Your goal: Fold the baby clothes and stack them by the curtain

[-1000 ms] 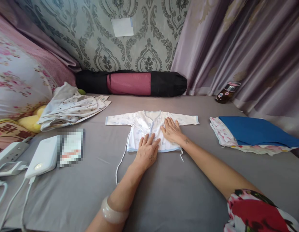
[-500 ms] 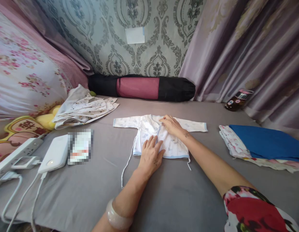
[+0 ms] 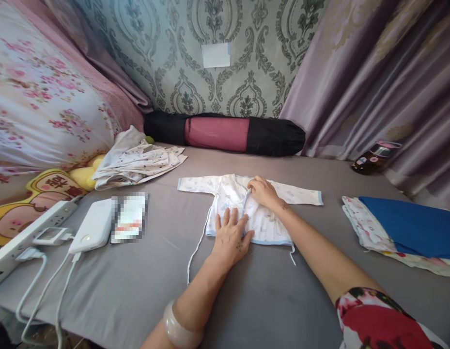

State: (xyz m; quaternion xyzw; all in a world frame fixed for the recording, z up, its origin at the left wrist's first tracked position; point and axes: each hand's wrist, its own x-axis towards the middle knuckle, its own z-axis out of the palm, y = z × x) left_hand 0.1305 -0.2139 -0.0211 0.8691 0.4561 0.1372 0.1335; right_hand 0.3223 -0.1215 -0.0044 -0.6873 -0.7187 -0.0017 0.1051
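A small white baby wrap shirt (image 3: 266,225) with pale blue edging lies face up, its sleeves stretched out to both sides. My left hand (image 3: 230,237) rests flat on its lower front, fingers spread. At the upper front, near the neckline, my right hand (image 3: 261,190) pinches the blue-trimmed edge of the shirt's front flap between thumb and fingers. A white tie string (image 3: 195,252) trails from the shirt's left side toward my left forearm, and a shorter tie (image 3: 293,254) hangs at the lower right hem.
Left are a white power bank (image 3: 94,225), power strip (image 3: 36,232), cables, a blurred packet (image 3: 130,218) and a crumpled white cloth (image 3: 137,165). A black and pink rolled bag (image 3: 217,133) lies along the wall. Right stand folded blue fabric (image 3: 410,225) and a bottle (image 3: 373,157).
The whole view has shifted slightly, so things appear farther right. Both hands keep nearly the same places on the shirt; my left fingers look a little more spread.
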